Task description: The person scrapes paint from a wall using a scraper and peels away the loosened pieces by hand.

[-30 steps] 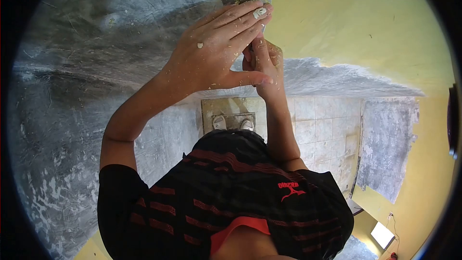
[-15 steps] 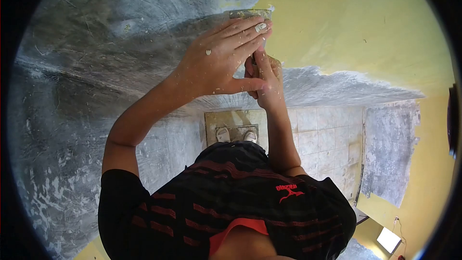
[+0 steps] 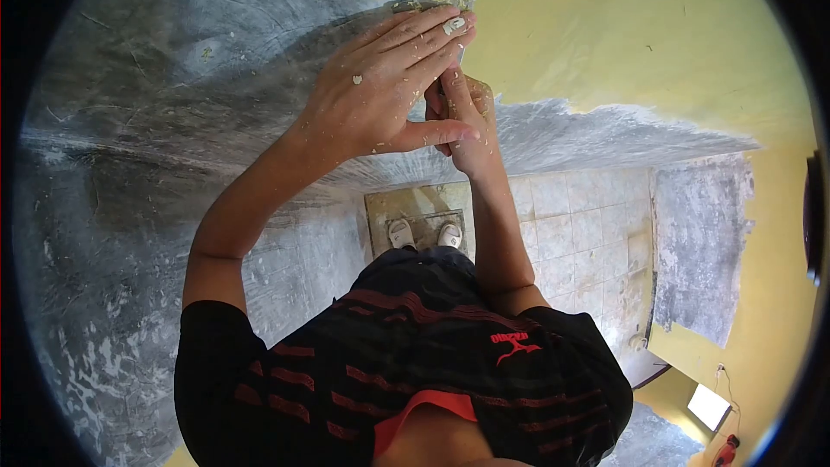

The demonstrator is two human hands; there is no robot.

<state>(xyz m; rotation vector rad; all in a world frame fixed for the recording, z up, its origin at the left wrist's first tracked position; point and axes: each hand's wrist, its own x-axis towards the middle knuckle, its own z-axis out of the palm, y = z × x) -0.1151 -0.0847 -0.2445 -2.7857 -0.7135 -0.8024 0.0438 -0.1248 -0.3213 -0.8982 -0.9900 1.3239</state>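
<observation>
A wide flat scraper (image 3: pixel 430 3) lies against the wall, its blade edge showing beyond my fingertips at the border of yellow paint and bare grey. My left hand (image 3: pixel 367 78) lies flat over the blade with fingers stretched out, its thumb reaching across to my right hand. Below it, my right hand (image 3: pixel 469 125) is wrapped round the scraper's handle, which is mostly hidden. Pale flakes dot both hands, and a larger chip sticks to a left finger. Yellow paint (image 3: pixel 571 35) covers the wall to the right of the blade; scraped grey wall (image 3: pixel 251 26) spreads to the left.
My feet in sandals (image 3: pixel 400 233) stand on a small dirty platform (image 3: pixel 378 207) far below. Light floor tiles (image 3: pixel 562 242) extend to the right. Another partly stripped wall (image 3: pixel 700 242) stands beyond them. A white panel (image 3: pixel 709 406) with a cord is at lower right.
Both hands and the scraper appear slightly higher and further left. The whole view has shifted a little too. Both hands keep the same hold.
</observation>
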